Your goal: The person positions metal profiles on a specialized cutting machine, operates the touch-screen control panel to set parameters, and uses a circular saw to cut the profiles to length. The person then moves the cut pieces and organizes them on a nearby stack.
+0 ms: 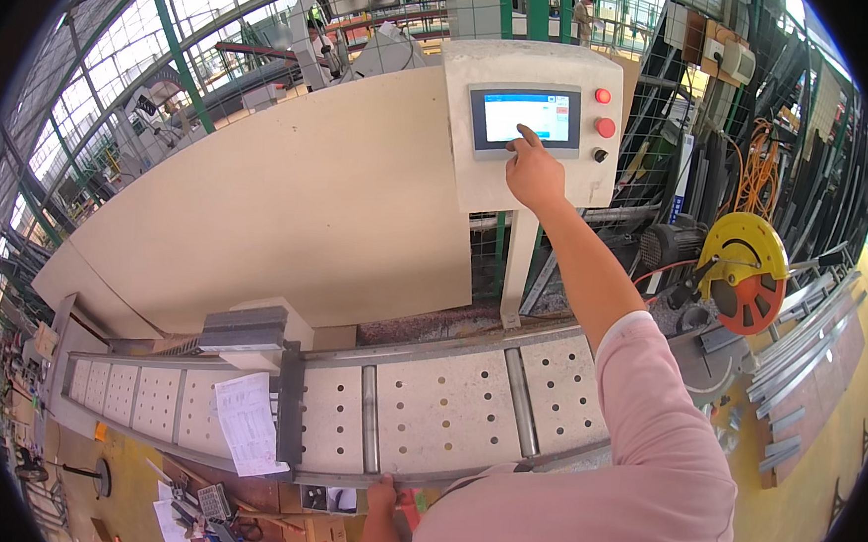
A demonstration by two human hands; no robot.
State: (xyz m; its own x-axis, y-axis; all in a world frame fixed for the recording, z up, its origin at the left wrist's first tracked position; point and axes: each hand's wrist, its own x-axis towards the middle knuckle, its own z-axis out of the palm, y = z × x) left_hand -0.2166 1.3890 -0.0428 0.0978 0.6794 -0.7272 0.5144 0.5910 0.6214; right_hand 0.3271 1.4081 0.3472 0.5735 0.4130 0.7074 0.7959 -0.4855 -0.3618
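Observation:
My right hand point(536, 175) reaches up to a touchscreen point(506, 124) on a pale control box point(534, 66). Its index finger is stretched out against the lower part of the lit screen, and it holds nothing. Beside the screen are two red buttons point(604, 127) and a black knob point(600, 155). Low in front of me, my left hand point(380, 496) is closed at the front rail point(471, 472) of a long roller table point(426, 400); its fingers are partly hidden. White paper sheets point(244, 423) hang over the table beside a dark upright fence point(290, 401).
A large cream panel point(289, 203) leans behind the table. At the right stands a yellow-guarded cut-off saw point(745, 255), with metal profiles point(807, 353) stacked beyond it. Green-posted wire mesh point(537, 9) rises behind the box. Tools and papers point(211, 504) lie below the table at left.

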